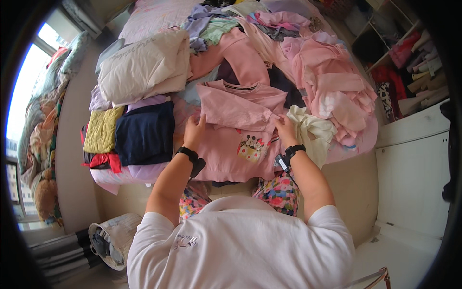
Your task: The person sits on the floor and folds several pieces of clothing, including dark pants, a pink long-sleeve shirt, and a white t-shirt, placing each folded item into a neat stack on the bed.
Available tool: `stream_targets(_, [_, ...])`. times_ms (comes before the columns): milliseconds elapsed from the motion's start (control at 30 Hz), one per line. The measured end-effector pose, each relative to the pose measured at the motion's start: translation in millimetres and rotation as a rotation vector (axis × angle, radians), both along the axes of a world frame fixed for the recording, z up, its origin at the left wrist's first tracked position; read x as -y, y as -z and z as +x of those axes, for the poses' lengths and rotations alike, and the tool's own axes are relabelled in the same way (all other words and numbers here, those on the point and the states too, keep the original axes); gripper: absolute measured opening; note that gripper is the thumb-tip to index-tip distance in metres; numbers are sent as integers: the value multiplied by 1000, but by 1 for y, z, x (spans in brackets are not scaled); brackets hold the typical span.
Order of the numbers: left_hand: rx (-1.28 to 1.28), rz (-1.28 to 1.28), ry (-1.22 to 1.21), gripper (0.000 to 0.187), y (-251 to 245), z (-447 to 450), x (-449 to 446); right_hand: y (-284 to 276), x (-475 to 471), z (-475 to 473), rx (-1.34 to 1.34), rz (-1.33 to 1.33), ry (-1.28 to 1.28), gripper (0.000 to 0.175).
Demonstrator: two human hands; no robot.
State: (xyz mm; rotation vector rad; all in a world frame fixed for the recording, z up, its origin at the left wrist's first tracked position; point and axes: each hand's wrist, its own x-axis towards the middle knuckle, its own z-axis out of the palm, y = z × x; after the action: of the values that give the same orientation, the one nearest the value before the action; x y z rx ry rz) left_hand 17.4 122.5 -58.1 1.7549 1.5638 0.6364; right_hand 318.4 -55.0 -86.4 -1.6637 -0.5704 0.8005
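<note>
A pink sweatshirt (231, 151) lies spread on the bed before me, its neckline away from me. It bears a cartoon-mouse print and a patterned pocket patch. One sleeve is laid sideways across its chest. My left hand (195, 133) is at the garment's left edge, thumb against the fabric and fingers apart. At the opposite side my right hand (286, 130) pinches the end of the sleeve between thumb and fingers. A crumpled cream-white garment (314, 132) lies just beside my right hand. Dark straps with small devices circle both wrists.
Left on the bed (144, 12) are a folded white quilted item (144, 68), a navy folded garment (144, 133) and a yellow one (103, 130). Pink clothes (332, 83) heap at the right. A laundry basket (126, 231) stands lower left; open shelves (393, 47) are at right.
</note>
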Motion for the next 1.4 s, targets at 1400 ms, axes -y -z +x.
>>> stream_targets(1400, [222,-750,556,38,-40,-150,104,-24,107,-36,8,-512,-768,59])
